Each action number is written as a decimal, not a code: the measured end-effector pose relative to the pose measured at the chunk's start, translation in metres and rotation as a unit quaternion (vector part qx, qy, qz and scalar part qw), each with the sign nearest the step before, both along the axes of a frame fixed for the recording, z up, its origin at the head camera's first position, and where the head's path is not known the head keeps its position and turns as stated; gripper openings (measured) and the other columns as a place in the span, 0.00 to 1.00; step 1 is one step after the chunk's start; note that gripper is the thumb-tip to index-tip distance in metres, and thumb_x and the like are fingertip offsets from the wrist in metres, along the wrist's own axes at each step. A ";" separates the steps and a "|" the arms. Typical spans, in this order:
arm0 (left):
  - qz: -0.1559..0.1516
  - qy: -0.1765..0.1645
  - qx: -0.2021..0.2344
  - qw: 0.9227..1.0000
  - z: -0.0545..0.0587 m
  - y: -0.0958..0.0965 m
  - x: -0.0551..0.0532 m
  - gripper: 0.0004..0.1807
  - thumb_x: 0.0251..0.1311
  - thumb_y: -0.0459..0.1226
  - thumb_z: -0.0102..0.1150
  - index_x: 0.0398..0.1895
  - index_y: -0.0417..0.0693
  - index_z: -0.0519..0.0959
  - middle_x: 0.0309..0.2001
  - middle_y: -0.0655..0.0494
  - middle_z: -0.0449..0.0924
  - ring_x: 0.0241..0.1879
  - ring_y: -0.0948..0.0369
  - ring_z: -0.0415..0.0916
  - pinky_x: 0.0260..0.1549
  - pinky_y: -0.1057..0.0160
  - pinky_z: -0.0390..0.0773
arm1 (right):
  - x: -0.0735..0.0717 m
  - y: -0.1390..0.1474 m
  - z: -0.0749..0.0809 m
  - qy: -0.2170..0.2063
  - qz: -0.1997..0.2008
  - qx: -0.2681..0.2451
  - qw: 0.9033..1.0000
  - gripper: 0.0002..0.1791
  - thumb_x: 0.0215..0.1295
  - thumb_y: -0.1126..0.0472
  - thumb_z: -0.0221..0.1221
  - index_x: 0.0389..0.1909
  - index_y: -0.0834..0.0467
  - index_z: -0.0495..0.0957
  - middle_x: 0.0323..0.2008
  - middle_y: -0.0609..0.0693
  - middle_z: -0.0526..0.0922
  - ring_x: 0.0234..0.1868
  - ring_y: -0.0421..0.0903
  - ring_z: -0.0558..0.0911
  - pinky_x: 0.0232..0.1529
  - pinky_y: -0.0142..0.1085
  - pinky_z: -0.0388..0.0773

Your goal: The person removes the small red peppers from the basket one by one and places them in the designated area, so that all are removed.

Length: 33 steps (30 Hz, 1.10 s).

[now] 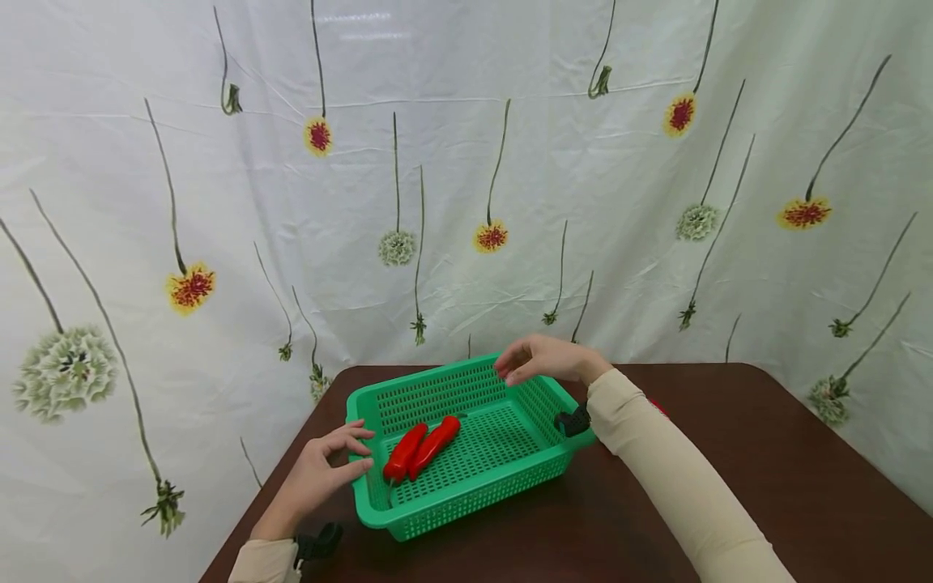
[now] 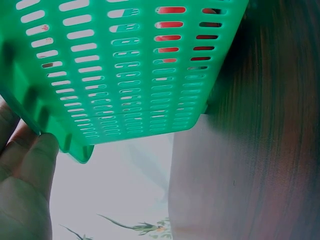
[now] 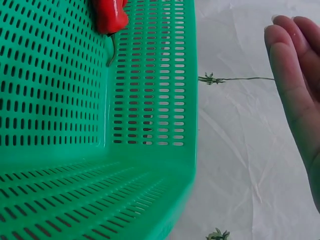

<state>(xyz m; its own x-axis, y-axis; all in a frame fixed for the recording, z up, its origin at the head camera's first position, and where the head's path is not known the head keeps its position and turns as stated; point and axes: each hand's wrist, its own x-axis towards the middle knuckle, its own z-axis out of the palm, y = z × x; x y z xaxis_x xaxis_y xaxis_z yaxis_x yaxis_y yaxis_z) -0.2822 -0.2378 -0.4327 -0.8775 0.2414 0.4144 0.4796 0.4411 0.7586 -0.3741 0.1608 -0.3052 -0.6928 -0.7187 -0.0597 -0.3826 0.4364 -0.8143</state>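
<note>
A green plastic basket (image 1: 481, 498) with slotted walls sits on the table. Inside it, toward the left, two red chili peppers (image 1: 436, 447) lie side by side; one pepper (image 3: 111, 17) shows its green stem in the right wrist view. At the basket's left end is my left hand (image 1: 321, 470), its fingers and thumb spread apart at the rim. The left wrist view has the fingertips touching the rim from outside. My right hand (image 1: 550, 358) hovers over the back right corner of the basket, apart from it, fingers loosely bent and holding nothing.
The dark brown table (image 1: 729, 453) extends to the right of the basket. A small red thing (image 1: 659, 406) is mostly hidden behind the right sleeve. A white flower-printed curtain (image 1: 452, 178) hangs behind the table and along its left side.
</note>
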 end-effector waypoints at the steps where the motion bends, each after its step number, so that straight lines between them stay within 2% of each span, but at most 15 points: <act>1: 0.002 0.002 -0.003 1.000 0.000 0.000 0.000 0.04 0.61 0.34 0.67 0.36 0.42 0.85 0.57 0.44 0.82 0.62 0.85 0.60 0.54 0.75 0.72 | -0.002 -0.002 -0.001 -0.003 0.002 0.000 1.000 0.25 0.69 0.63 0.62 0.64 0.67 0.73 0.61 0.62 0.79 0.62 0.56 0.79 0.61 0.44 0.77; 8: 0.002 -0.010 0.006 1.000 0.000 0.000 -0.001 0.04 0.61 0.32 0.67 0.36 0.40 0.85 0.57 0.41 0.81 0.61 0.87 0.60 0.53 0.76 0.73 | -0.013 -0.013 -0.006 -0.023 0.023 -0.004 0.999 0.24 0.67 0.66 0.62 0.63 0.68 0.74 0.60 0.62 0.80 0.58 0.53 0.81 0.60 0.45 0.78; 11: 0.002 -0.008 0.005 1.000 0.002 0.001 0.001 0.04 0.61 0.33 0.67 0.36 0.40 0.85 0.57 0.43 0.82 0.62 0.86 0.60 0.53 0.75 0.73 | -0.015 -0.018 -0.009 -0.026 0.028 0.005 0.999 0.24 0.67 0.67 0.62 0.63 0.67 0.74 0.60 0.63 0.79 0.57 0.51 0.82 0.60 0.44 0.78; 19: 0.017 0.005 -0.017 1.000 0.004 0.002 0.004 0.02 0.60 0.34 0.68 0.35 0.45 0.86 0.56 0.49 0.83 0.66 0.75 0.65 0.57 0.71 0.71 | -0.019 -0.035 -0.015 -0.054 0.040 0.022 0.998 0.25 0.66 0.69 0.62 0.64 0.66 0.73 0.63 0.65 0.76 0.62 0.57 0.78 0.60 0.44 0.78; 24: 0.020 -0.001 -0.016 1.000 0.005 0.002 0.004 0.02 0.60 0.34 0.68 0.34 0.46 0.86 0.56 0.49 0.83 0.67 0.72 0.66 0.58 0.71 0.70 | -0.021 -0.045 -0.019 -0.057 0.043 0.028 0.997 0.25 0.66 0.70 0.62 0.63 0.65 0.73 0.62 0.62 0.78 0.58 0.49 0.80 0.57 0.42 0.80; 28: 0.025 -0.005 -0.020 0.999 0.005 0.001 0.004 0.02 0.60 0.35 0.69 0.34 0.47 0.86 0.56 0.50 0.83 0.66 0.72 0.66 0.58 0.70 0.70 | -0.024 -0.052 -0.022 -0.062 0.042 0.025 0.997 0.24 0.65 0.70 0.63 0.62 0.65 0.74 0.60 0.59 0.80 0.57 0.47 0.81 0.58 0.45 0.79; 33: 0.012 -0.010 -0.010 1.000 0.004 0.001 0.003 0.02 0.60 0.35 0.68 0.35 0.47 0.86 0.57 0.47 0.83 0.65 0.78 0.64 0.56 0.72 0.72 | -0.028 -0.056 -0.027 -0.073 0.036 0.020 0.996 0.24 0.64 0.72 0.63 0.61 0.66 0.75 0.59 0.60 0.80 0.55 0.47 0.81 0.58 0.45 0.79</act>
